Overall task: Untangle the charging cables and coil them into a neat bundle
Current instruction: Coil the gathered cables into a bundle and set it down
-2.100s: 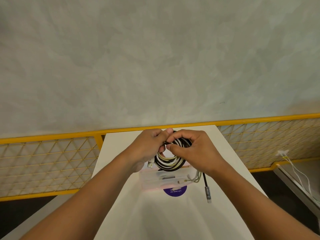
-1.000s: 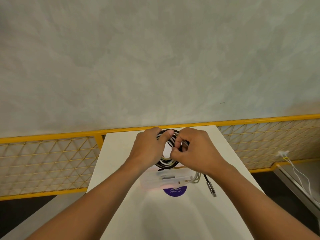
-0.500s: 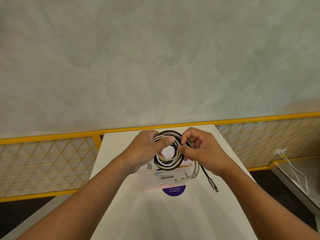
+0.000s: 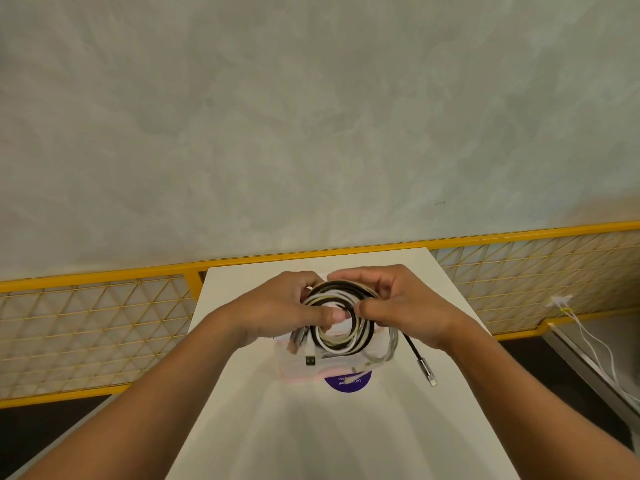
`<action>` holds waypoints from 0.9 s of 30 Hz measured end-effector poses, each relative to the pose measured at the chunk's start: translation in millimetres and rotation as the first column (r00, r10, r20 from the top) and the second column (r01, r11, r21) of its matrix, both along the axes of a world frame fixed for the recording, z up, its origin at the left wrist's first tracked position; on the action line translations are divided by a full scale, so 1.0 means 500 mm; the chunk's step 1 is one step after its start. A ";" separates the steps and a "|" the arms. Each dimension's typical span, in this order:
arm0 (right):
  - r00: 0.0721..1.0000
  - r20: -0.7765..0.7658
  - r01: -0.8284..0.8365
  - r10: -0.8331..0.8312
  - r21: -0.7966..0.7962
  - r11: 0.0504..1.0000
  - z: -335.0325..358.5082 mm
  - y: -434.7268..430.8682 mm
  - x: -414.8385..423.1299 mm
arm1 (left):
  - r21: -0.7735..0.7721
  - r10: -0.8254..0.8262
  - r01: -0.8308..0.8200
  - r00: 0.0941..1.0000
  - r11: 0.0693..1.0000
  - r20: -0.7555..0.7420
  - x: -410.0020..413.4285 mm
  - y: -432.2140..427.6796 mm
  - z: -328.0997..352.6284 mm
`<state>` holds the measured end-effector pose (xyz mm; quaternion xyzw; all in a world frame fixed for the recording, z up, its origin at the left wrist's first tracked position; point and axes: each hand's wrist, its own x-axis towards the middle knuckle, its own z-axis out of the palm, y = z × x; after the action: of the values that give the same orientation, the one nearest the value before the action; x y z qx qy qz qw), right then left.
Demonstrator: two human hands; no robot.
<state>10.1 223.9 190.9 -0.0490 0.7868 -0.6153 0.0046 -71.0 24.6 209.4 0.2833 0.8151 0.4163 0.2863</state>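
Overhead, a grey plastered wall (image 4: 311, 116) is filling most of the view, with a yellow mesh railing (image 4: 97, 317) running along its foot behind the far edge of the white tabletop (image 4: 346, 427). Both forearms are reaching in from the near edge and meeting over the far half of the tabletop, close to its far edge. Between them the coil of charging cables (image 4: 341, 327), black, white and cream loops wound into one ring, is being held up just above the surface. The left hand (image 4: 277, 311) is gripping the ring's left side, with its thumb lying across the loops and pointing into the ring's open middle. The right hand (image 4: 405, 306) is pinching the ring's right side, its fingers curling over the top of the loops and its thumb pressing from the inside. A clear plastic box (image 4: 298, 368) is sitting under the coil, towards the near side of it, and a purple round sticker (image 4: 348, 382) is showing at the box's near edge. A looser pale cable is hanging from the ring down over the box. A black cable tail (image 4: 414, 348) is trailing out below the right hand towards the right edge of the tabletop, ending in a silver plug (image 4: 427, 372) lying on the surface. A white USB plug (image 4: 310, 358) is dangling below the left hand over the box.
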 end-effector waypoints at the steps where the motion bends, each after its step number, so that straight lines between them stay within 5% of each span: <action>1: 1.000 0.001 -0.031 0.031 0.041 0.999 0.000 -0.003 -0.001 | -0.026 -0.022 0.022 1.000 0.999 -0.019 -0.003 -0.001 0.004; 5: 0.997 -0.001 -0.080 0.081 0.032 0.996 0.004 -0.016 0.000 | 0.024 -0.101 0.102 0.993 0.994 -0.059 0.006 0.009 0.005; 12: 0.997 -0.022 -0.072 0.070 -0.173 0.982 -0.012 0.001 -0.003 | 0.230 -0.027 -0.005 0.990 0.973 0.136 0.017 0.013 -0.012; 16: 0.997 -0.034 -0.075 0.072 -0.066 0.995 -0.011 0.002 -0.002 | 0.197 -0.018 -0.041 0.958 0.980 0.288 0.010 0.015 -0.005; 23: 0.998 -0.066 0.010 -0.012 -0.025 1.000 -0.008 -0.017 -0.008 | 0.078 0.262 -0.253 0.952 0.964 -0.159 0.039 0.056 -0.002; 27: 0.996 -0.089 0.027 -0.032 -0.058 0.998 -0.010 -0.013 -0.010 | 0.161 0.289 -0.258 0.935 0.952 -0.205 0.037 0.054 -0.008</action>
<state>5.2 217.5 186.1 -0.0652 0.7692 -0.6344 -0.0411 -52.3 51.4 205.4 0.2308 0.8447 0.4699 0.1114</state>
